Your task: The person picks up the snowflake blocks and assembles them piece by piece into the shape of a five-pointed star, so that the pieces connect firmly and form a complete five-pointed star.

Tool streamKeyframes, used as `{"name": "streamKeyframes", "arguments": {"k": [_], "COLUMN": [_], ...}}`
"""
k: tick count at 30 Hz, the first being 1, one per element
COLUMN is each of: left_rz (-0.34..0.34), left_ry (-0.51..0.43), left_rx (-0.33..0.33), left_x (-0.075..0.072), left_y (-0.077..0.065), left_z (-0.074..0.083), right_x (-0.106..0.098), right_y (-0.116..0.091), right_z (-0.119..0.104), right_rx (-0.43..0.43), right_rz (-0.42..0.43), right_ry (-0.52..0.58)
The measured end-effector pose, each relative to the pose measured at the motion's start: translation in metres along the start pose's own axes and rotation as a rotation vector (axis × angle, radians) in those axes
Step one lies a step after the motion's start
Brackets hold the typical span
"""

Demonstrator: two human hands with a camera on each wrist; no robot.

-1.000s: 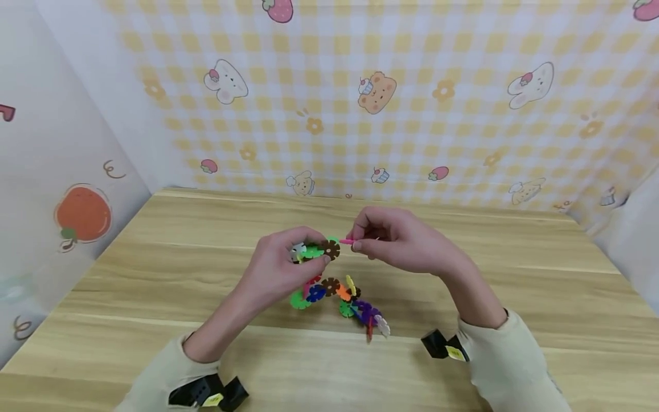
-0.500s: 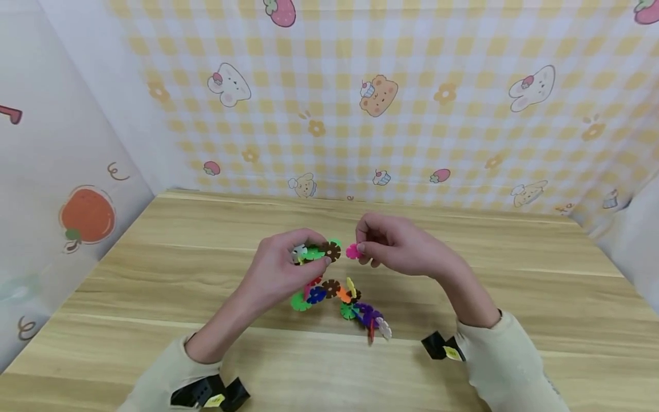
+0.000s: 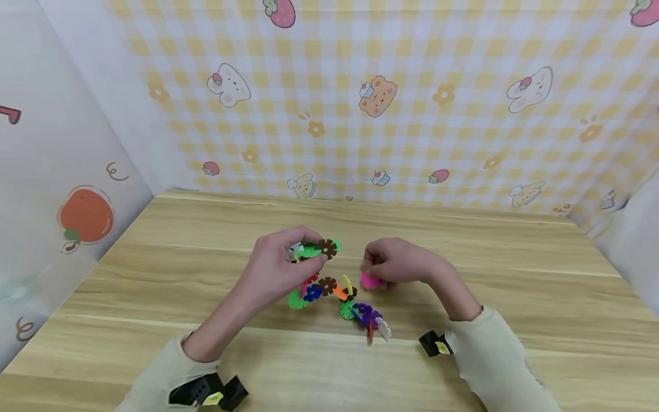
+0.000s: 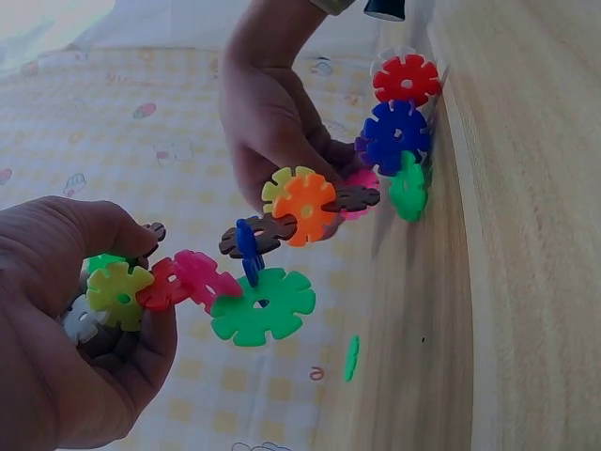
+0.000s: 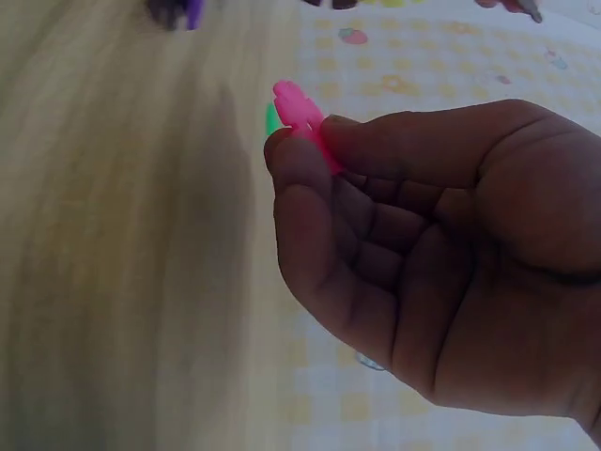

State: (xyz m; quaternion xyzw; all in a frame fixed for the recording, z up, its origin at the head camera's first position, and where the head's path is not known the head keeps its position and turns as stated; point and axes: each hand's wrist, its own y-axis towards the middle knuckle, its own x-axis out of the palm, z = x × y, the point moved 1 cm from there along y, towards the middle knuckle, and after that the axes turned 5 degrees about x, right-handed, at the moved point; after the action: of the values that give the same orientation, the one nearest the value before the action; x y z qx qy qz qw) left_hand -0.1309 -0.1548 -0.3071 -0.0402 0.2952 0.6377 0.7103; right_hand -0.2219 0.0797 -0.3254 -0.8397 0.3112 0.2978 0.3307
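My left hand (image 3: 280, 257) holds one end of a chain of interlocking plastic snowflake discs, its fingers and thumb around green, white and brown discs (image 3: 328, 249). From there the chain runs through red, pink and a large green disc (image 4: 263, 307), then blue, brown and orange discs (image 4: 310, 209). Its other end, with purple discs (image 3: 366, 313), a white disc (image 3: 383, 327) and a red disc (image 3: 370, 332), is at the table. To the right, my right hand (image 3: 401, 263) pinches a separate pink snowflake disc (image 5: 299, 105) between thumb and fingers, apart from the chain.
A green disc (image 4: 352, 358) appears edge-on at the table surface in the left wrist view. The wooden table (image 3: 180, 229) reaches back to a yellow checked cloth wall (image 3: 334, 143). Black wrist cameras (image 3: 435, 343) sit at both sleeves.
The pink disc was close to the brown disc at my left hand. My right hand has drawn it away to the right and lowered it. My left hand stays almost still.
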Motion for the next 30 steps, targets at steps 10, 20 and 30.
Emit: {"name": "streamKeyframes", "arguments": {"k": [10,20,30], "left_rz": [-0.021,0.006,0.006], "left_ry": [-0.092,0.014,0.036], "left_rx": [-0.066,-0.011,-0.010], "left_x": [-0.001,-0.003,-0.002], "left_y": [0.001,0.002,-0.001], "left_z": [0.003,0.001,0.001], "right_x": [0.009,0.012,0.048], "right_y": [0.007,-0.030,-0.030], "right_z": [0.006,-0.016,-0.042], "right_rx": [0.016,-0.102,0.005], "right_rz": [0.078,0.048,-0.031], "right_ry": [-0.155,-0.194,-0.363]}}
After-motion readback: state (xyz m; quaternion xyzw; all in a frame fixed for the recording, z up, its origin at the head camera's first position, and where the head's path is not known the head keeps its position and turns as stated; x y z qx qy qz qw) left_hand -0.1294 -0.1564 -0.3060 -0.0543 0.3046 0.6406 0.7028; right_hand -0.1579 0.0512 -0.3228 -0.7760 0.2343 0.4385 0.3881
